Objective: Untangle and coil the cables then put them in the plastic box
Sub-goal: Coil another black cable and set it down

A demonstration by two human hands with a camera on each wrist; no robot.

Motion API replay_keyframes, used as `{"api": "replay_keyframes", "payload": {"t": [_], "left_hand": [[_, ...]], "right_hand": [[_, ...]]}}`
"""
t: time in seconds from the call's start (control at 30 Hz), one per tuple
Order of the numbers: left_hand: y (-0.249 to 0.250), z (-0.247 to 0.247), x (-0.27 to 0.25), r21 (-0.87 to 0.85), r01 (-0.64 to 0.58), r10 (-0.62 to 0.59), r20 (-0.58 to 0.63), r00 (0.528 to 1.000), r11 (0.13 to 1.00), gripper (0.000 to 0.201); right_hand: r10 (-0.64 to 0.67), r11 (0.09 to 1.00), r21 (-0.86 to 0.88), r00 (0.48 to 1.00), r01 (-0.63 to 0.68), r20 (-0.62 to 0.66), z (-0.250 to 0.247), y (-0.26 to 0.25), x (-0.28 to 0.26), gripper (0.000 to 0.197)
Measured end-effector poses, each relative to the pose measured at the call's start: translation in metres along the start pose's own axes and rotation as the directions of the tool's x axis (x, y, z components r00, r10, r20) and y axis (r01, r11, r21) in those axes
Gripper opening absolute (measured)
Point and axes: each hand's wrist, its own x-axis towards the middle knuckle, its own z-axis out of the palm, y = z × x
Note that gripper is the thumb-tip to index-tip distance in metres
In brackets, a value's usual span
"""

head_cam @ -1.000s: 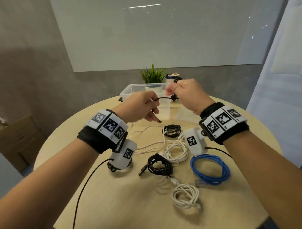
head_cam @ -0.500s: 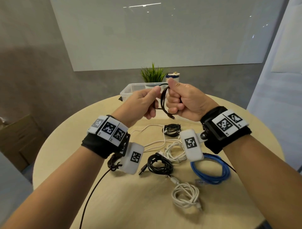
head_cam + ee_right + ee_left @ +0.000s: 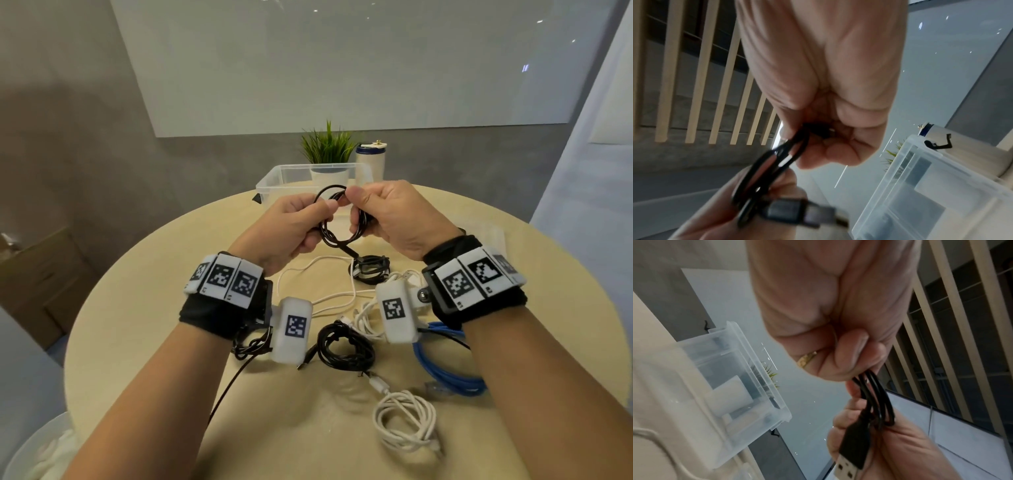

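Black and thin, the cable (image 3: pixel 337 219) hangs in small loops above the round table (image 3: pixel 144 294), the left hand (image 3: pixel 291 229) and the right hand (image 3: pixel 394 219) each pinching a side, probably so the coil keeps its shape while its tail is wound in. The plastic box (image 3: pixel 274 178) waits just behind, open-topped and near for the drop. Other coils lie below: a blue cable (image 3: pixel 445 373), a white cable (image 3: pixel 404 421) and a black bundle (image 3: pixel 346 349). The wrist cameras hide parts of these.

From the left wrist, curled fingers (image 3: pixel 842 360) clamp several black strands, and the USB plug (image 3: pixel 851 451) dangles against the other palm; where the strands run inside the fist is hidden.

From the right wrist, the picture is blurred: fingers (image 3: pixel 838 146) grip the loops, the plug a smear, the box beside, its contents unreadable.
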Motion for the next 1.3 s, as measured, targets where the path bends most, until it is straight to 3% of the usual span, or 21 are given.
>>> {"api": "replay_keyframes", "payload": {"t": [0.13, 0.33, 0.5, 0.7, 0.8, 0.97, 1.3], "left_hand": [[-0.012, -0.002, 0.002, -0.129, 0.030, -0.032, -0.014, 0.999, 0.991, 0.025], [-0.017, 0.000, 0.002, -0.372, 0.008, -0.011, -0.006, 1.000, 0.928, 0.023], [-0.017, -0.009, 0.000, -0.214, -0.051, 0.039, -0.061, 0.997, 0.976, 0.018], [-0.017, -0.012, -0.002, -0.082, -0.029, 0.020, -0.110, 0.994, 0.996, 0.010], [-0.019, -0.013, -0.001, -0.114, -0.023, -0.001, -0.205, 0.979, 0.993, 0.013], [-0.016, -0.011, 0.001, -0.341, -0.100, -0.020, -0.329, 0.944, 0.935, 0.017], [-0.016, -0.006, 0.002, -0.558, -0.065, -0.100, -0.260, 0.960, 0.827, 0.013]], "right_hand": [[0.024, 1.000, 0.009, 1.000, -0.024, 0.008, 0.002, 0.000, 0.003, 0.024], [0.071, 0.973, 0.223, 0.997, -0.063, -0.028, 0.008, -0.006, 0.007, 0.026], [0.045, 0.946, 0.325, 0.994, -0.011, -0.096, 0.007, -0.016, 0.004, 0.027], [0.062, 0.930, 0.363, 0.998, -0.050, -0.021, 0.011, -0.014, 0.001, 0.024], [0.075, 0.941, 0.330, 0.997, -0.078, 0.022, 0.012, -0.012, -0.001, 0.023], [0.116, 0.977, 0.175, 0.993, -0.119, 0.029, 0.014, -0.006, -0.001, 0.021], [0.137, 0.987, 0.085, 0.990, -0.138, 0.017, 0.016, -0.002, -0.001, 0.018]]}}
